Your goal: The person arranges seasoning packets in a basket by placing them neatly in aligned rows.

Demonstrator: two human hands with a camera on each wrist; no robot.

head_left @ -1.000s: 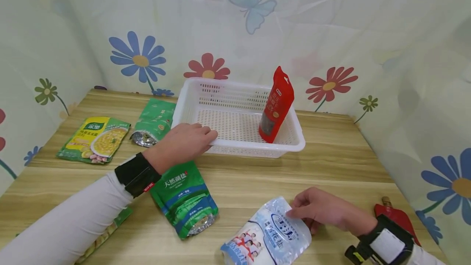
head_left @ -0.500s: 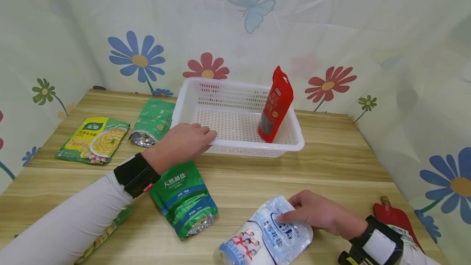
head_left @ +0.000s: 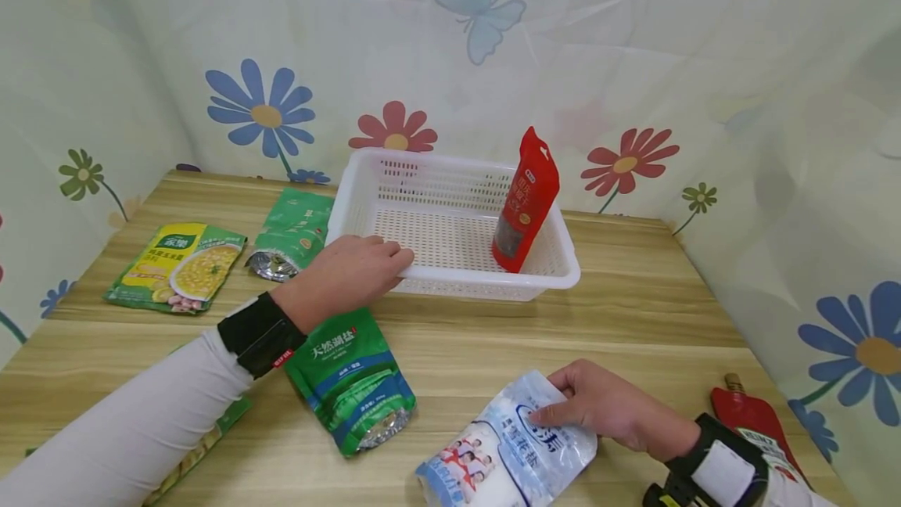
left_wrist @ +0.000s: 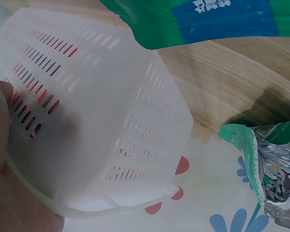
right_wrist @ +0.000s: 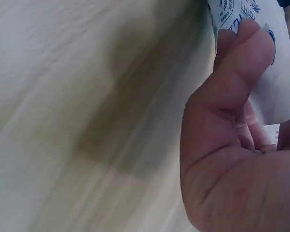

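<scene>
My left hand (head_left: 352,272) grips the near rim of a white plastic basket (head_left: 479,278), close to its left corner. In the left wrist view the thumb lies against the basket's slotted wall (left_wrist: 92,111). A red pouch (head_left: 524,206) leans upright inside the basket's right end. At the front, my right hand (head_left: 605,409) pinches the top of a white and blue salt bag (head_left: 486,452), thumb across its printed face. The right wrist view shows the bag (right_wrist: 278,92) between thumb and fingers. Below the left wrist lies a green salt pouch (head_left: 355,386).
Left of the basket are a green pouch with silver bottom (head_left: 296,229) and a yellow-green soup packet (head_left: 179,268). Another green packet (head_left: 200,452) is partly under the left sleeve. A red ketchup pouch (head_left: 756,425) lies beside the right wrist. A flowered curtain (head_left: 563,45) stands behind.
My right hand has shifted slightly left, its thumb moving farther over the salt bag's face, and the bag's top edge has risen a little. The left hand stays on the basket rim.
</scene>
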